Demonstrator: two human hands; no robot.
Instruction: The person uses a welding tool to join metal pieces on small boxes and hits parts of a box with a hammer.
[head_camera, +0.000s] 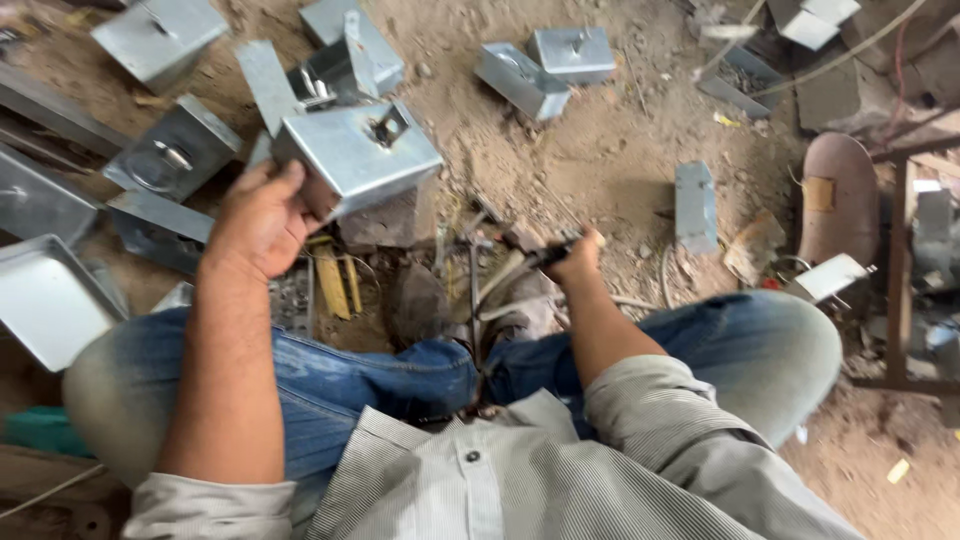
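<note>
Two hands are working over the dirt floor (600, 160): the left hand (262, 215) is gripping a grey sheet-metal box (352, 155), fingers clamped on its lower edge, lifted above the ground. The right hand (572, 258) is closing its fingers around a hammer handle (505, 270) between the knees; more metal boxes (545, 65) are lying scattered toward the far edge.

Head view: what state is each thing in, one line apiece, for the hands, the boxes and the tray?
Left hand: gripping the metal box by its near edge.
Metal box: held up off the ground, tilted, fitting on its top face.
Right hand: closed on a tool handle.
Tool: held low over the dirt, its head blurred.
Two boxes: lying on the ground, side by side.
Tray: lying open side up.
</note>
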